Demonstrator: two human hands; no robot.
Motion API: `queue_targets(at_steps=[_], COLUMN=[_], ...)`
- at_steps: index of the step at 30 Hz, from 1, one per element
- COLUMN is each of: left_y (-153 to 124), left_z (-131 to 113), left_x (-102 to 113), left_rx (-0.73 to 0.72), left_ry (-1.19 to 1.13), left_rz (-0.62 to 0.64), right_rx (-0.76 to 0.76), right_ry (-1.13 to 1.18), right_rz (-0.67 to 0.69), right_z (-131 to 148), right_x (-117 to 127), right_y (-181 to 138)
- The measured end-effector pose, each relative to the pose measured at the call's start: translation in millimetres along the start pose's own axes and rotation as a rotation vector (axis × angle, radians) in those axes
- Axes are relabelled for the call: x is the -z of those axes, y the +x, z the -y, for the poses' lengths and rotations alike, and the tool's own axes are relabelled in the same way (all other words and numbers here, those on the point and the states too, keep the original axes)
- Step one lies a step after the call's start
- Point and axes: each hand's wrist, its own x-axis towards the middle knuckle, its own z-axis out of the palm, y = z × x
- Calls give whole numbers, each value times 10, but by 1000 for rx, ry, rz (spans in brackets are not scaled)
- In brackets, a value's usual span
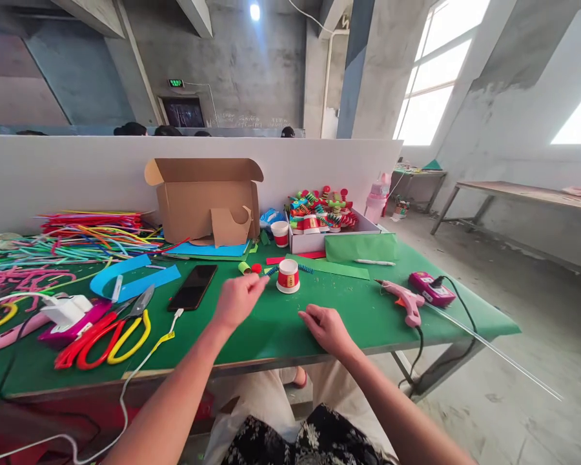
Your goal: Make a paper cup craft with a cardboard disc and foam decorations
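A small red and white paper cup (288, 278) stands upside down on the green table. Blue coiled pipe cleaners stick out from both its sides, the right coil (305, 268) lying over green paper. My left hand (242, 300) is closed, its fingertips right by the left coil (272, 271); whether they pinch it or anything else is hidden. To the right and nearer the table edge, my right hand (325, 328) is curled closed, apart from the cup, with nothing showing in it. Close behind my left hand are a green paper roll (243, 267) and a red round piece (256, 268).
A white box (314, 244) of finished cup figures and another paper cup (279, 234) stand behind. At right lies a pink glue gun (403, 299). Left are a phone (192, 287), scissors (128, 329), a charging cable and many pipe cleaners (91, 236). A cardboard box (208, 200) stands at the back.
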Motion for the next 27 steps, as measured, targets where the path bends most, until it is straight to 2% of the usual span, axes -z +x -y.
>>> queue_targets(at_steps=[3, 5, 7, 11, 16, 19, 21, 23, 25, 27], left_y=[582, 867, 999, 931, 866, 904, 925, 925, 883, 776], left_z=[206, 340, 470, 710, 913, 1000, 1027, 989, 853, 621], left_x=[65, 23, -89, -305, -283, -257, -253, -238, -207, -181], left_rx=[35, -5, 18, 167, 196, 217, 233, 244, 218, 98], left_ry=[-36, -149, -246, -206, -108, -80, -49, -18, 22, 67], left_rz=[-303, -251, -199, -282, -363, -382, -398, -407, -416, -395], right_rx=[-36, -60, -81, -104, -172, -228, -185, -125, -120, -146], right_ry=[56, 103, 120, 99, 226, 281, 309, 341, 294, 189], right_rz=[6, -20, -75, -135, -273, -463, -624, -770, -883, -906], right_z=[-22, -24, -25, -50, -109, -140, -168, -226, -333, -474], right_x=[14, 25, 30, 0, 40, 199, 306, 354, 332, 272], right_y=[14, 22, 26, -2, 41, 334, 634, 926, 1127, 1210])
